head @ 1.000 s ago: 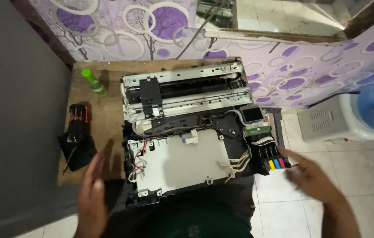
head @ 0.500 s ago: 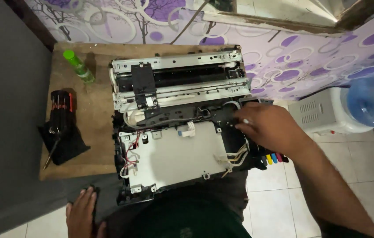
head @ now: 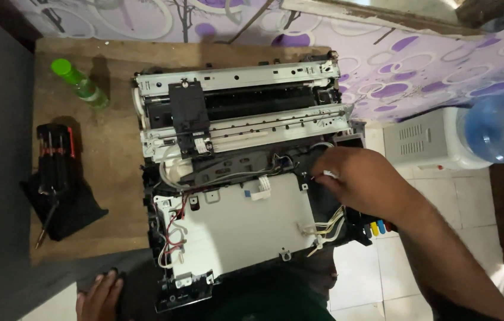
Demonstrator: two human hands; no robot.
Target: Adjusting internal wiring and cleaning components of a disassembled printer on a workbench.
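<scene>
An opened printer (head: pixel 240 196) with its cover off lies on a wooden table (head: pixel 109 154). Its metal rails, black carriage (head: pixel 187 113) and white base plate show. My right hand (head: pixel 359 178) reaches into the printer's right side, its fingers pinched around a small white connector (head: pixel 329 174) near the black frame. My left hand (head: pixel 98 294) rests flat at the table's near edge, left of the printer, holding nothing. Thin tubes (head: pixel 329 226) run from the printer's right side toward coloured ink tanks (head: pixel 377 227) below my right wrist.
A green bottle (head: pixel 79 82) lies at the table's far left. A black and red screwdriver set (head: pixel 54 157) rests on a dark cloth (head: pixel 67 202) at the left. A water dispenser with a blue jug (head: pixel 495 128) stands on the tiled floor at the right. A patterned wall runs behind.
My right hand came from beside the ink tanks up into the printer's right side and stays there. My left hand dropped back to the table's near edge. The view moved closer.
</scene>
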